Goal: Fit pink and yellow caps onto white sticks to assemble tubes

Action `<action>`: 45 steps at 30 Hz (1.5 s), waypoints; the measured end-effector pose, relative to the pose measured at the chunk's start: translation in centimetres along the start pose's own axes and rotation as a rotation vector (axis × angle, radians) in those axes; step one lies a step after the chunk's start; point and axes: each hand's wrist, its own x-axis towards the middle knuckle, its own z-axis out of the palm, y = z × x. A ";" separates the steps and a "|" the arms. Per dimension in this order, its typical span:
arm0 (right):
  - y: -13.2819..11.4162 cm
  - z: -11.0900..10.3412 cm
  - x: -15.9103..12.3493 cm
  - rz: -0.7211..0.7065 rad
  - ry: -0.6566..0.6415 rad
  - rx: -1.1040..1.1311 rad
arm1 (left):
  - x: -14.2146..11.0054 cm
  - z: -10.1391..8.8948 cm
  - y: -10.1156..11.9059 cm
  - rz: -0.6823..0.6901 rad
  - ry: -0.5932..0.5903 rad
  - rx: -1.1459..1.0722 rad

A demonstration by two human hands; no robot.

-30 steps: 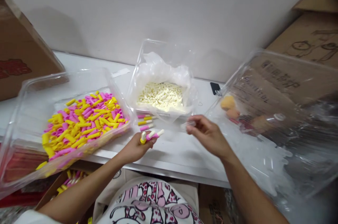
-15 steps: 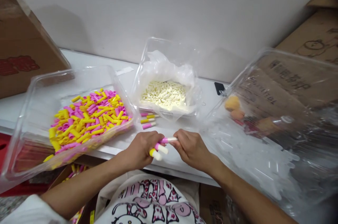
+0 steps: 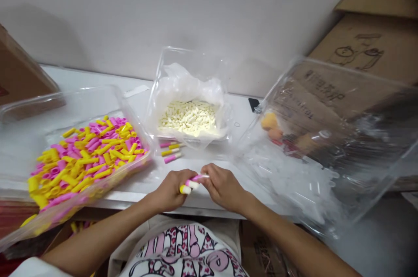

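Note:
My left hand (image 3: 170, 190) is closed around several small plastic tubes, pink and yellow, with white ends poking out toward the right. One pink tube (image 3: 197, 177) spans the gap between both hands. The fingers of my right hand (image 3: 225, 187) pinch its pale far end, which they partly cover. Below it, a yellow tube (image 3: 183, 189) with a white plug stays in my left grip. Just beyond the hands, a few pink and yellow tubes with white ends (image 3: 171, 153) lie on the white table (image 3: 202, 159).
At the left stands a clear bin (image 3: 130, 116) of loose pink and yellow tubes (image 3: 88, 150). A bag-lined clear bin (image 3: 156, 89) with cream-white plugs (image 3: 189, 116) is behind the hands. Clear plastic pieces (image 3: 287, 177) fill the right bin (image 3: 281, 83). Cardboard boxes (image 3: 362, 46) flank the table.
The camera view has swung right, so the bins appear further left. My hands have come slightly closer together, with the pink tube still held between them.

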 end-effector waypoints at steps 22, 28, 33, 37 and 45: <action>14.9 -6.7 0.1 0.612 -0.163 -0.647 | 0.5 1.9 -7.4 -0.509 0.107 0.521; 16.8 -6.2 0.4 0.547 -0.263 -0.674 | -0.9 1.2 -8.0 -0.577 0.211 0.343; 14.6 -7.9 -1.0 0.565 -0.007 -0.552 | -1.8 0.3 -6.6 -0.570 0.253 -0.035; 7.9 -6.3 -0.5 0.445 0.315 0.255 | -1.1 -0.2 -3.7 -0.531 0.156 -0.288; 0.3 -1.5 2.0 0.277 0.201 0.738 | 0.4 -2.1 0.8 -0.368 -0.035 -0.484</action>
